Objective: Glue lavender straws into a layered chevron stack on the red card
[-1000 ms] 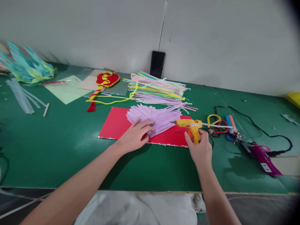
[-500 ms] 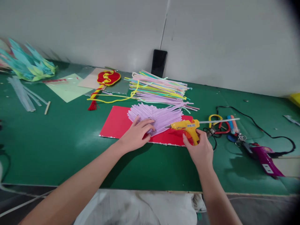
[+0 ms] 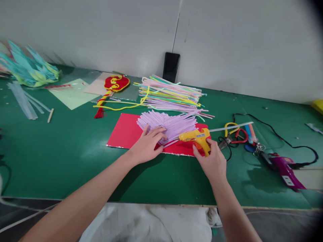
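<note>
Purple pipe cleaners (image 3: pixel 179 125) lie side by side in a roughly heart-like shape on a red board (image 3: pixel 123 129). My left hand (image 3: pixel 148 144) rests on the lower left of this shape, its fingers bent over the purple stems and its thumb near the board's front edge. A loose purple strand runs from beside those fingertips toward a yellow glue gun (image 3: pixel 195 136). My right hand (image 3: pixel 212 159) grips the gun by its handle. The nozzle points left, at the lower edge of the purple stems, and a clear glue stick (image 3: pixel 229 128) sticks out behind.
A pile of coloured pipe cleaners (image 3: pixel 171 95) lies behind the board, below a leaning phone (image 3: pixel 171 67). A red and yellow tasselled ornament (image 3: pixel 116 84) is at the left. Scissors (image 3: pixel 230 136), keys (image 3: pixel 258 149) and a purple corded tool (image 3: pixel 285 171) lie at the right.
My right hand has brought the glue gun a little to the left, closer to my left fingertips. A purple strand now shows apart from the others at the nozzle. My left hand stays put.
</note>
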A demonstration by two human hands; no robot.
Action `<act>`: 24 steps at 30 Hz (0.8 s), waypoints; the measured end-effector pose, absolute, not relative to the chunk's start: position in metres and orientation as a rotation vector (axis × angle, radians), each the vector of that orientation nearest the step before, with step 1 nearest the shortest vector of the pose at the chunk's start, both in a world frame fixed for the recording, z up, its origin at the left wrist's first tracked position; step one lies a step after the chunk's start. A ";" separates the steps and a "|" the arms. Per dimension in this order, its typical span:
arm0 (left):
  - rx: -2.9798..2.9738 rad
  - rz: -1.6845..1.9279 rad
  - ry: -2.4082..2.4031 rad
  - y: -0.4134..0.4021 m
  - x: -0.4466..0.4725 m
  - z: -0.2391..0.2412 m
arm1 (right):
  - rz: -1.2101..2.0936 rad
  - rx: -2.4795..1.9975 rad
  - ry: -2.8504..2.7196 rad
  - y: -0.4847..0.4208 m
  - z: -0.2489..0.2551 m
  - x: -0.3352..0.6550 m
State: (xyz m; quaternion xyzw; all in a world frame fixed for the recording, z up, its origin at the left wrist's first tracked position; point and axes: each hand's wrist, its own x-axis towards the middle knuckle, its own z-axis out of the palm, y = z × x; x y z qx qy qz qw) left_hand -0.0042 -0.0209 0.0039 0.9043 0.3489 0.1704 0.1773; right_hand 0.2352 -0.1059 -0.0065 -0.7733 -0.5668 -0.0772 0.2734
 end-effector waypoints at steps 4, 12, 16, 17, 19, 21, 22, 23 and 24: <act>2.550 0.485 0.974 -0.020 -0.004 0.005 | -0.255 -2.026 -1.625 -0.106 -0.011 0.232; 2.488 0.511 0.968 -0.020 -0.004 0.003 | -0.425 -1.883 -1.787 -0.106 -0.013 0.228; 2.482 0.501 0.972 -0.020 -0.004 0.005 | -0.458 -1.818 -1.827 -0.107 -0.011 0.226; 2.482 0.501 0.974 -0.020 -0.004 0.005 | -0.453 -1.805 -1.840 -0.107 -0.011 0.225; 2.480 0.502 0.974 -0.020 -0.004 0.006 | -0.449 -1.792 -1.855 -0.107 -0.011 0.225; 2.477 0.507 0.970 -0.020 -0.004 0.005 | -0.463 -1.785 -1.860 -0.107 -0.012 0.225; 2.476 0.510 0.967 -0.020 -0.004 0.005 | -0.473 -1.780 -1.862 -0.107 -0.012 0.226; 2.475 0.511 0.965 -0.020 -0.004 0.005 | -0.480 -1.777 -1.863 -0.107 -0.012 0.226; 2.474 0.510 0.964 -0.019 -0.004 0.005 | -0.481 -1.777 -1.864 -0.107 -0.013 0.227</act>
